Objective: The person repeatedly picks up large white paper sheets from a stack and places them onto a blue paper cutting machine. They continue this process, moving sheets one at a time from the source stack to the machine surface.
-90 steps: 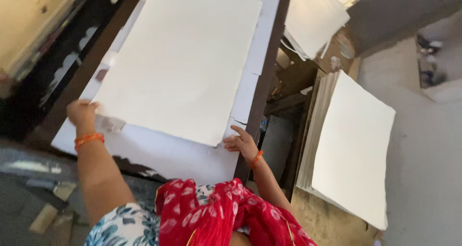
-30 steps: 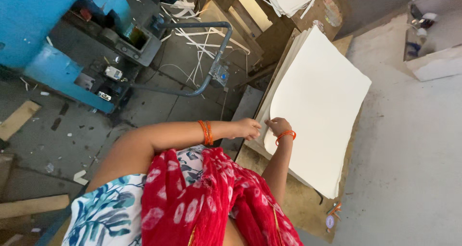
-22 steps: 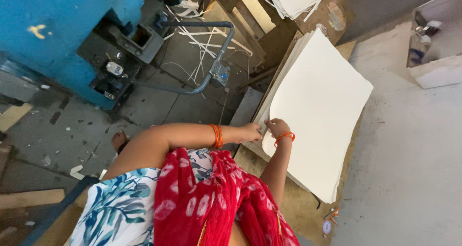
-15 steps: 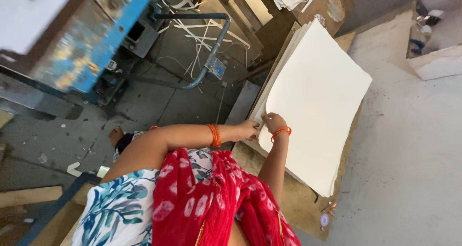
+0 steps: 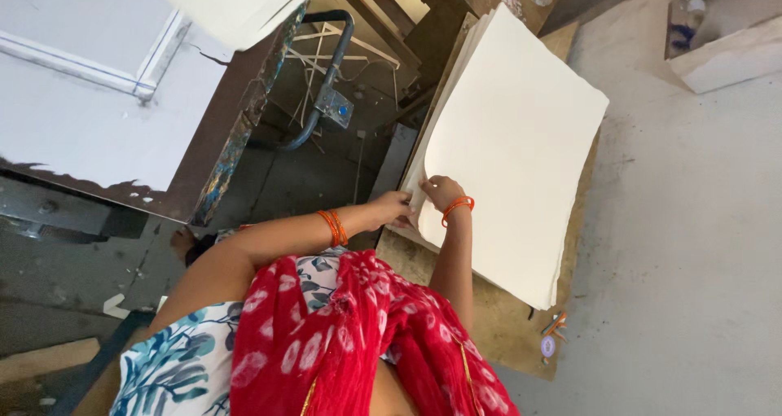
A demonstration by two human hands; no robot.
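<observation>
A thick stack of large cream-white paper sheets (image 5: 521, 147) lies on a flat brown board (image 5: 497, 326) on the floor, to the person's right side. The sheets have rough, uneven edges, and the top sheets curl up slightly along the stack's left edge. Both hands meet at the near left corner of this stack.

The right hand (image 5: 442, 193) rests on the top sheet at that corner, its fingers curled together and pressed onto the paper; whether it pinches a sheet cannot be told. An orange bangle (image 5: 458, 208) circles its wrist. The left hand (image 5: 393, 209) reaches across the body and touches the stack's edge just beside the right hand, its fingers bent against the sheet edges, though its fingertips are partly hidden. Two orange bangles (image 5: 332, 227) sit on the left wrist.

The person wears a red scarf with pale spots (image 5: 358, 343) over a white top printed with blue leaves (image 5: 175, 367).

To the left stands a worn table with a white top and a dark, chipped rim (image 5: 236, 131), with more pale sheets (image 5: 236, 5) lying at its far end. Beside it a curved dark metal pipe (image 5: 326, 82) rises from the floor. Grey concrete floor (image 5: 692, 245) spreads out to the right of the board.
</observation>
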